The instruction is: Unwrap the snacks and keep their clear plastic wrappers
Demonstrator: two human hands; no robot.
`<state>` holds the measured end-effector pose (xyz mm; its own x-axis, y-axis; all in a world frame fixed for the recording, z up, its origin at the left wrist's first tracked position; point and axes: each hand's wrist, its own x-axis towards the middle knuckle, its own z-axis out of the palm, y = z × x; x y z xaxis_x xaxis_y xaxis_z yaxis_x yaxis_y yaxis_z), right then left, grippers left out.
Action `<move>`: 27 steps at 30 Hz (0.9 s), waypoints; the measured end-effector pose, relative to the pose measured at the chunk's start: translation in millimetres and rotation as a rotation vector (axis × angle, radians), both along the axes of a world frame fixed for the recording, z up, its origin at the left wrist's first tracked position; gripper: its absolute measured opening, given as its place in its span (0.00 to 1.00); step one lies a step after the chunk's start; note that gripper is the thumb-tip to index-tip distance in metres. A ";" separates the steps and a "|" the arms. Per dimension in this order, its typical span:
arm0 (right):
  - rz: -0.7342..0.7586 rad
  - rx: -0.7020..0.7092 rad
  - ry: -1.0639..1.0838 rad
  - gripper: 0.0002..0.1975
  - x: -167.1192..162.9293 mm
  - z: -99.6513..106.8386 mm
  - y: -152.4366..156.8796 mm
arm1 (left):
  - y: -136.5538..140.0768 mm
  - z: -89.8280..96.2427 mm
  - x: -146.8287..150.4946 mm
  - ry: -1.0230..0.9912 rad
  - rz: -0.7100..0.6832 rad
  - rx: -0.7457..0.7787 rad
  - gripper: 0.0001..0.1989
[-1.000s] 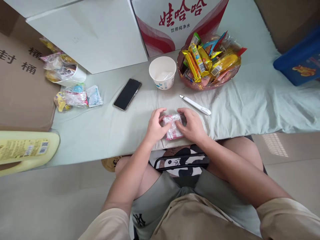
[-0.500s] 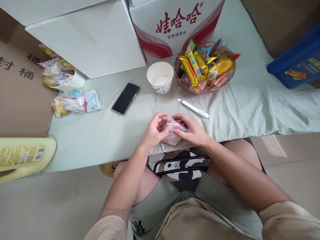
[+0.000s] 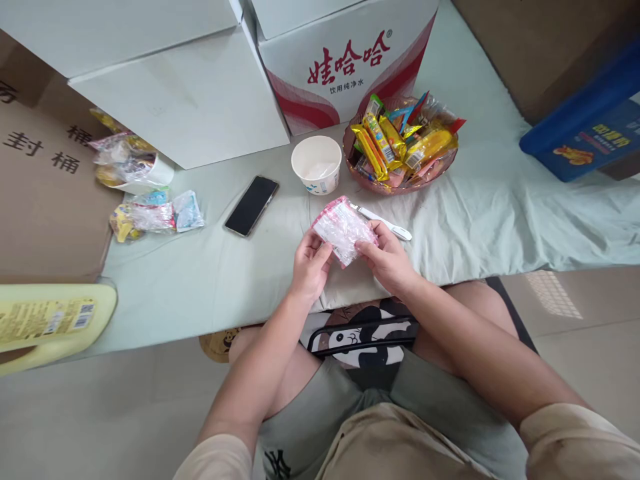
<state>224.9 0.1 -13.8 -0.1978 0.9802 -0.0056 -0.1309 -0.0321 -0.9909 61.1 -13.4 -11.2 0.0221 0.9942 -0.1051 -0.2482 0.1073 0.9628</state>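
Observation:
Between my two hands is a crinkled clear plastic wrapper with pink edges point(image 3: 343, 230), spread fairly flat and tilted above the cloth. My left hand point(image 3: 311, 265) pinches its lower left side between thumb and fingers. On the right side, my right hand point(image 3: 387, 257) grips the wrapper in the same way. Partly behind the wrapper and my right hand lies a white utility knife point(image 3: 387, 222). Just beyond is a white paper cup point(image 3: 316, 167) with something clear inside. A pink glass bowl point(image 3: 400, 189) holds several packaged snacks point(image 3: 387, 143).
A black phone point(image 3: 251, 205) lies left of the cup. Several plastic wrappers point(image 3: 155, 215) lie farther left, near a filled white cup point(image 3: 157, 175). White boxes point(image 3: 185, 100) stand behind. A yellow jug point(image 3: 60, 320) is at left, a blue container point(image 3: 575, 133) at right.
The wrapper has been lifted and spread out from a bunched shape near the table edge. Both hands have shifted their hold to its sides, and the view has tilted slightly.

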 end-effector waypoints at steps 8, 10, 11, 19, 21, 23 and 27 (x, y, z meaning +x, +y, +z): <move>-0.025 0.045 -0.234 0.13 2.8 5.3 -1.9 | -4.4 -7.0 -2.0 -0.033 -0.074 -0.055 0.38; -0.008 0.102 -0.247 0.15 4.6 7.3 -4.1 | -2.8 -10.6 -3.6 -0.017 -0.061 -0.061 0.38; -0.002 0.135 -0.237 0.17 5.8 7.7 -5.3 | -2.3 -12.7 -3.8 0.005 -0.066 -0.050 0.38; -0.025 0.046 -0.193 0.25 10.5 0.2 -3.0 | -6.8 -16.0 -3.3 0.138 -0.166 0.000 0.35; -0.003 0.016 -0.118 0.22 9.2 0.4 0.1 | -7.0 -12.4 -6.2 0.086 -0.180 -0.008 0.34; -0.001 0.018 -0.070 0.21 7.6 1.1 2.0 | -6.5 -9.3 -8.6 0.039 -0.206 -0.011 0.35; -0.049 0.014 -0.081 0.22 5.0 -0.4 2.9 | -5.1 -5.4 -9.5 0.064 -0.173 -0.039 0.35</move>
